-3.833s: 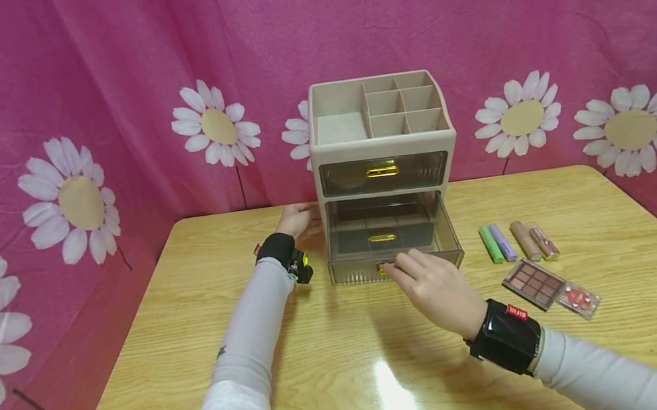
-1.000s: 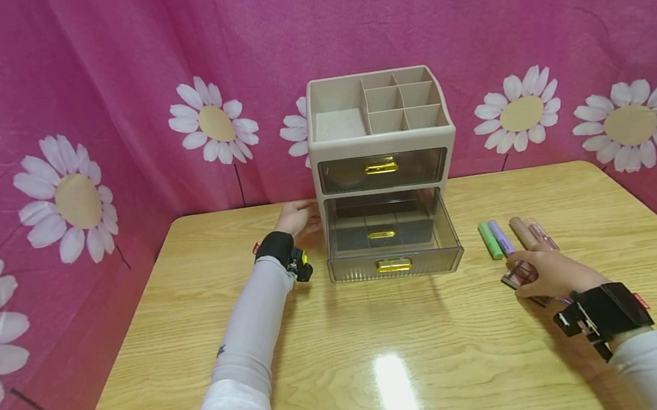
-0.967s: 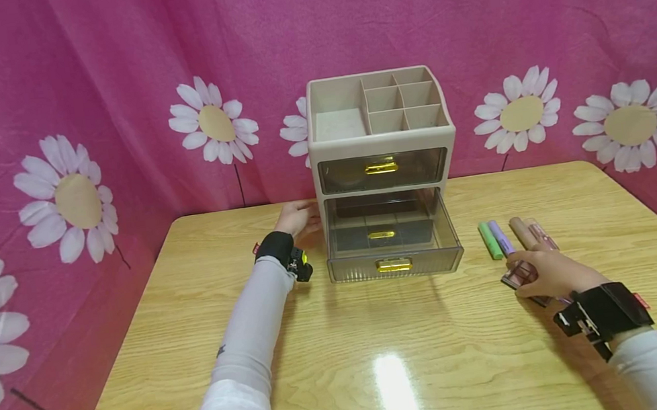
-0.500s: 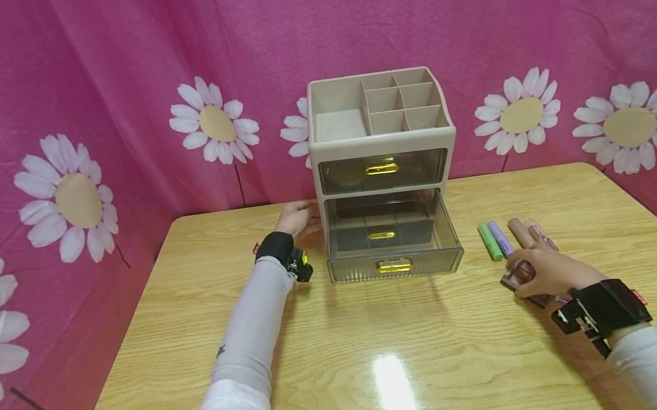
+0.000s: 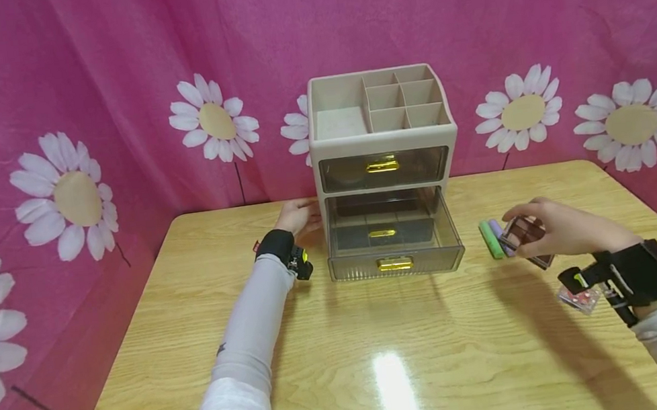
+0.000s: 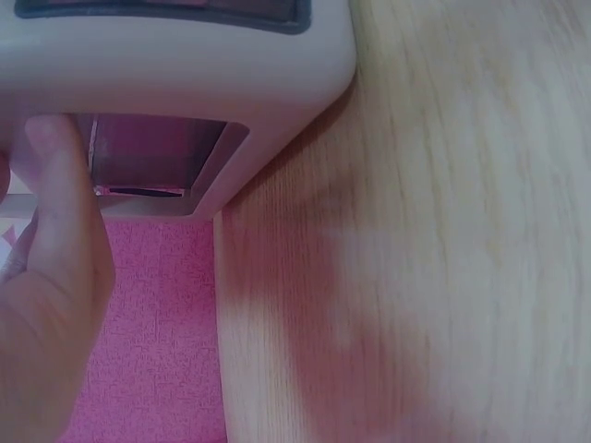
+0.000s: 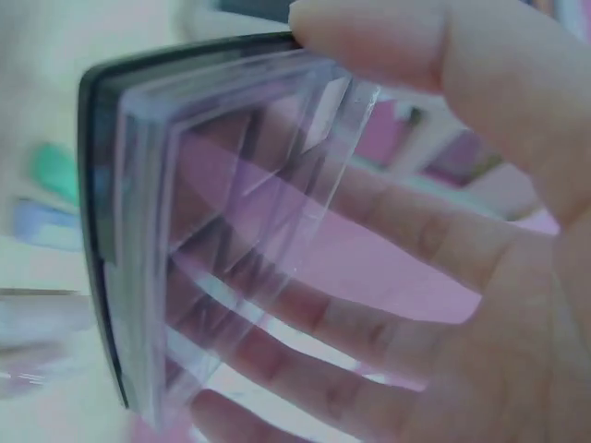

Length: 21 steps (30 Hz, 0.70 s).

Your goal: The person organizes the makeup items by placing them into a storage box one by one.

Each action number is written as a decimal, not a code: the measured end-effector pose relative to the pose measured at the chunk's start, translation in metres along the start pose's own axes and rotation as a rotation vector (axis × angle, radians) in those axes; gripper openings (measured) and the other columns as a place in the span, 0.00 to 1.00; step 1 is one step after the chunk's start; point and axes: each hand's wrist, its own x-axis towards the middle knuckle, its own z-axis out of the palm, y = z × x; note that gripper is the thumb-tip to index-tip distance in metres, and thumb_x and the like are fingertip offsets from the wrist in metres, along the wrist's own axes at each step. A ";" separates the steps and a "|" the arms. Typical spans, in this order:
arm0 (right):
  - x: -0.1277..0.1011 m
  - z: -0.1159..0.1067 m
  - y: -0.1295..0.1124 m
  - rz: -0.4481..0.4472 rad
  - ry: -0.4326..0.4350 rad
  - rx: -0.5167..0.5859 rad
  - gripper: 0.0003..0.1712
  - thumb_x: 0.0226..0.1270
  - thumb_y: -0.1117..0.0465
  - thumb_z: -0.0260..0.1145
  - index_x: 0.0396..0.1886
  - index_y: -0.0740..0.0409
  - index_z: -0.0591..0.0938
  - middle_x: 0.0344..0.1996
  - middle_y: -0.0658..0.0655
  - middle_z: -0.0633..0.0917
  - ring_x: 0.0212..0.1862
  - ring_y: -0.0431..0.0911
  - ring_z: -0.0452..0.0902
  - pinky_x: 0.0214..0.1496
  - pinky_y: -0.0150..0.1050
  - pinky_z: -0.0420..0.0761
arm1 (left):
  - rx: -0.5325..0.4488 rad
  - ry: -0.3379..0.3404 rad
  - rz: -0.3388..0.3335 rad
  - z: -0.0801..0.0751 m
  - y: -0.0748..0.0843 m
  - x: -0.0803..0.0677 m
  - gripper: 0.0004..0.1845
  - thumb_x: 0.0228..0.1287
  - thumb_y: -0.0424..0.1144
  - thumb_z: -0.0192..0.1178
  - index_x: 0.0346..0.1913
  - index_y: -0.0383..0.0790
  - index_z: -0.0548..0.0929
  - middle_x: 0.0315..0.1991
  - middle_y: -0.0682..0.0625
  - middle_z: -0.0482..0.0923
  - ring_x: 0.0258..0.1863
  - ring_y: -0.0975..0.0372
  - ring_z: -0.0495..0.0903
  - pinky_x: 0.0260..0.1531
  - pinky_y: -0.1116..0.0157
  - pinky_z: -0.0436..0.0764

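My right hand (image 5: 580, 225) pinches an eyeshadow palette (image 5: 523, 231) above the table, right of the drawer organizer (image 5: 382, 143). In the right wrist view the thumb is on one edge of the tilted palette (image 7: 138, 249), the fingers behind its clear lid. At the organizer's left side rests my left hand (image 5: 296, 219); in the left wrist view a straight finger lies against the side wall, by an opening, and the other fingers are partly hidden. The organizer's lower drawer (image 5: 360, 269) is pulled out, showing a divided inside. Its upper drawer (image 5: 343, 175) is closed.
A green tube (image 5: 490, 239) and a purple tube (image 5: 495, 228) lie right of the drawer, close to the palette. A small clear compact with red inside (image 5: 581, 300) lies near the right wrist. A pink flowered curtain (image 5: 130, 119) hangs behind the table.
Earlier the right hand was at the drawer handle, then moved right to the palette on the table. It has now lifted the palette and hides the brown tubes. The left hand stays put.
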 end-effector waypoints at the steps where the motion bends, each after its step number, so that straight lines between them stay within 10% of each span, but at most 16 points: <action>1: 0.003 -0.008 -0.005 0.010 0.008 -0.024 0.26 0.44 0.66 0.74 0.45 0.67 0.76 0.30 0.54 0.73 0.30 0.40 0.66 0.27 0.29 0.68 | 0.002 -0.004 0.004 0.001 0.002 -0.003 0.20 0.64 0.26 0.48 0.59 0.32 0.71 0.43 0.37 0.77 0.38 0.53 0.80 0.42 0.59 0.80; 10: 0.040 -0.057 -0.060 -0.159 -0.001 -0.063 0.26 0.44 0.66 0.74 0.46 0.62 0.76 0.30 0.51 0.72 0.30 0.39 0.66 0.26 0.29 0.70 | 0.021 0.011 0.021 -0.005 -0.016 0.022 0.18 0.63 0.29 0.53 0.57 0.34 0.75 0.42 0.38 0.78 0.36 0.53 0.80 0.40 0.58 0.81; 21: 0.100 -0.065 -0.126 -0.245 -0.202 -0.074 0.30 0.45 0.66 0.72 0.52 0.64 0.75 0.40 0.58 0.71 0.33 0.43 0.68 0.34 0.33 0.72 | 0.008 0.040 -0.021 0.002 0.000 0.002 0.20 0.65 0.26 0.48 0.60 0.30 0.70 0.43 0.39 0.77 0.36 0.55 0.79 0.44 0.59 0.79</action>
